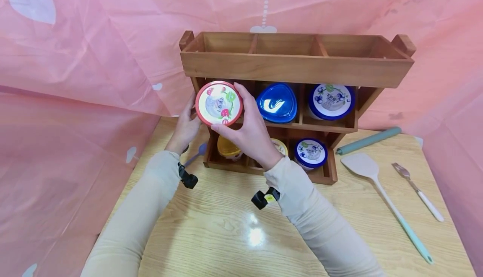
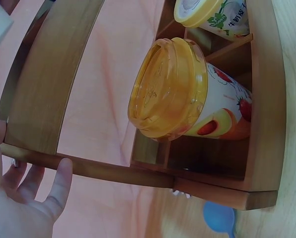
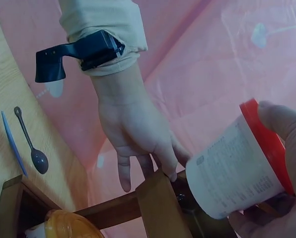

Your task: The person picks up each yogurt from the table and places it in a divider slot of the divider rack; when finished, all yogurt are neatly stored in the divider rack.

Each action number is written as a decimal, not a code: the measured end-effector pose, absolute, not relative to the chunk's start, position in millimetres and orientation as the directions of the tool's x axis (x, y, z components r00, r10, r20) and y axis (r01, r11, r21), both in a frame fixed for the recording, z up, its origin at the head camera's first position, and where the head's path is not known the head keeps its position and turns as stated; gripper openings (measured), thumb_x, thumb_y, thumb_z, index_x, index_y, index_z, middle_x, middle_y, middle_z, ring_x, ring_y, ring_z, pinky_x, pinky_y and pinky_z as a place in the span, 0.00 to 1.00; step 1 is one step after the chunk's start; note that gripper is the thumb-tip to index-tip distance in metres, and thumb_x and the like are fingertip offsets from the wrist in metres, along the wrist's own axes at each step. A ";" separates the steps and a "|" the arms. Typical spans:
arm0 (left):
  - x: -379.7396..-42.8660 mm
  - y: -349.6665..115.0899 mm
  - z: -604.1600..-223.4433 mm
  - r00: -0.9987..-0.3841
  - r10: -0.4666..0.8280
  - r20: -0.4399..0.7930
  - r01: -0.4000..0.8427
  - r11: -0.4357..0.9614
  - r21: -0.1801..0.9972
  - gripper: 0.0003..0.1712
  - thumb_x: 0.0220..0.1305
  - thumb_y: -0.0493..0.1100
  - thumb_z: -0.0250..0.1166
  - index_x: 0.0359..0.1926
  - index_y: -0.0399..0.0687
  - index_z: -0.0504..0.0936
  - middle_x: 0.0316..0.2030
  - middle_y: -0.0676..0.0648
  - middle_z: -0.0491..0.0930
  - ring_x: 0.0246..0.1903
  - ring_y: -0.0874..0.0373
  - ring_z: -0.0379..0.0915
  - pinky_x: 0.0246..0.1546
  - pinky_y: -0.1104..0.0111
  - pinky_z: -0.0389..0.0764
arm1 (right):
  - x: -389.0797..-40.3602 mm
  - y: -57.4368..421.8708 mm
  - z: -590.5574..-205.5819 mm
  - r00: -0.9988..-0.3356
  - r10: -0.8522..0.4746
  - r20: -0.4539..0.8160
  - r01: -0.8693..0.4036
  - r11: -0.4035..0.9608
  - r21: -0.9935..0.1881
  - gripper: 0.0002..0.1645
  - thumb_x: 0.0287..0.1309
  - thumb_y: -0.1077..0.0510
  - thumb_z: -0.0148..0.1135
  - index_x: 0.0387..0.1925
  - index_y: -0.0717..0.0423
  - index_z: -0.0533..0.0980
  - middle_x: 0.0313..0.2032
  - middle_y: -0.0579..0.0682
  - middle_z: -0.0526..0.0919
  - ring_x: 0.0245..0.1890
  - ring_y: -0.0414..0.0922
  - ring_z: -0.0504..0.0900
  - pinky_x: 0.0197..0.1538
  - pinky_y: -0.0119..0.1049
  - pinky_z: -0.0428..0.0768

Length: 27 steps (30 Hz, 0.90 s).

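My right hand (image 1: 250,128) grips a white paper cup with a red lid (image 1: 219,103), thumb and fingers spread around the lid's rim. In the right wrist view the printed cup wall (image 3: 232,171) tilts toward the shelf. My left hand (image 1: 185,127) is at the left end of the wooden shelf rack (image 1: 294,68); in the left wrist view its fingertips rest against the rack's side post (image 2: 113,171), fingers mostly straight. The middle tier holds a blue-lidded container (image 1: 277,103) and a blue-lidded blueberry cup (image 1: 332,102). Below are an amber-lidded cup (image 2: 168,91), a yellow-lidded cup (image 2: 215,15) and another blue-lidded cup (image 1: 310,153).
Right of the rack lie a green rod-like item (image 1: 369,140), a spatula (image 1: 362,166) with a pale green handle, and a fork (image 1: 416,191). A blue spoon (image 1: 201,149) and a dark spoon (image 3: 38,159) lie by its left end. Pink cloth (image 1: 113,59) hangs behind.
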<state>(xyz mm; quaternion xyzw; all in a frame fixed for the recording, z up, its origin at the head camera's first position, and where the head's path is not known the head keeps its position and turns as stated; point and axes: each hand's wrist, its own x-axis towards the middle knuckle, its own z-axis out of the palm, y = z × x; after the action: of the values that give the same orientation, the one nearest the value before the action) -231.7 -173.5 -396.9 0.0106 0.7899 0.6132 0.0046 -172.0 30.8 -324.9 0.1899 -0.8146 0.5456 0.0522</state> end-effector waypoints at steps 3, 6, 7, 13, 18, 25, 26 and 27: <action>-230.9 -172.8 -393.6 -0.999 0.035 0.000 0.008 0.222 0.975 0.41 0.74 0.44 0.54 0.78 0.67 0.43 0.77 0.52 0.51 0.72 0.51 0.57 0.66 0.57 0.73 | -179.9 24.3 -326.5 -0.926 -0.227 0.302 -0.368 0.364 -0.855 0.59 0.50 0.47 0.75 0.76 0.44 0.49 0.71 0.48 0.59 0.68 0.43 0.62 0.66 0.39 0.75; -224.9 -170.9 -384.4 -0.998 0.056 0.001 0.012 0.201 0.980 0.42 0.74 0.42 0.54 0.79 0.64 0.42 0.77 0.49 0.51 0.71 0.49 0.58 0.65 0.55 0.73 | -187.8 18.7 -329.7 -0.928 -0.209 0.309 -0.368 0.382 -0.848 0.59 0.52 0.48 0.75 0.76 0.45 0.48 0.70 0.49 0.60 0.68 0.44 0.61 0.67 0.39 0.74; -222.6 -170.4 -381.2 -0.998 0.062 -0.001 0.011 0.199 0.980 0.42 0.74 0.42 0.54 0.79 0.63 0.42 0.77 0.49 0.51 0.71 0.49 0.58 0.65 0.55 0.73 | -190.2 17.0 -330.9 -0.930 -0.203 0.307 -0.364 0.386 -0.847 0.59 0.52 0.48 0.74 0.76 0.45 0.48 0.70 0.49 0.60 0.68 0.44 0.61 0.67 0.39 0.74; -213.9 -168.1 -369.3 -0.997 0.079 -0.013 0.003 0.201 0.979 0.41 0.75 0.41 0.52 0.79 0.62 0.41 0.77 0.50 0.50 0.72 0.48 0.57 0.66 0.54 0.72 | -200.4 9.1 -337.2 -0.934 -0.158 0.319 -0.357 0.405 -0.842 0.58 0.54 0.47 0.73 0.76 0.48 0.48 0.70 0.50 0.60 0.69 0.44 0.62 0.69 0.36 0.70; -215.3 -167.6 -371.1 -0.995 0.092 0.022 0.038 0.175 0.984 0.41 0.74 0.38 0.52 0.79 0.59 0.42 0.77 0.48 0.49 0.72 0.46 0.56 0.66 0.48 0.70 | -208.2 5.6 -343.5 -0.928 -0.136 0.348 -0.372 0.414 -0.831 0.57 0.54 0.48 0.73 0.76 0.50 0.47 0.69 0.52 0.60 0.69 0.46 0.62 0.71 0.36 0.69; -225.1 -171.5 -387.7 -0.996 0.081 0.046 0.060 0.170 0.984 0.41 0.74 0.39 0.52 0.79 0.64 0.42 0.77 0.49 0.49 0.72 0.46 0.56 0.66 0.46 0.70 | -216.6 4.1 -357.0 -0.942 -0.143 0.303 -0.333 0.479 -0.812 0.58 0.55 0.48 0.72 0.76 0.50 0.45 0.71 0.53 0.60 0.70 0.48 0.62 0.72 0.40 0.68; -227.0 -172.2 -390.8 -0.996 0.077 0.048 0.061 0.170 0.984 0.41 0.74 0.39 0.52 0.79 0.66 0.43 0.77 0.50 0.49 0.72 0.47 0.56 0.65 0.47 0.71 | -217.2 4.0 -358.1 -0.944 -0.144 0.296 -0.328 0.488 -0.809 0.58 0.55 0.48 0.72 0.76 0.50 0.45 0.71 0.54 0.60 0.70 0.48 0.62 0.71 0.40 0.68; -228.8 -173.2 -393.9 -0.996 0.073 0.050 0.062 0.171 0.983 0.41 0.75 0.40 0.52 0.78 0.67 0.43 0.77 0.51 0.49 0.72 0.48 0.57 0.65 0.47 0.71 | -217.8 3.9 -358.7 -0.945 -0.144 0.293 -0.325 0.495 -0.806 0.58 0.55 0.48 0.72 0.76 0.50 0.45 0.71 0.54 0.60 0.70 0.49 0.62 0.71 0.41 0.68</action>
<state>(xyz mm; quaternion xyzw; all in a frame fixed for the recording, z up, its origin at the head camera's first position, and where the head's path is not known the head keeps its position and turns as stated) -228.8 -173.2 -393.9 0.0442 0.7650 0.6425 0.0042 -217.8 3.9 -358.7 0.1364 -0.8595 0.4837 0.0936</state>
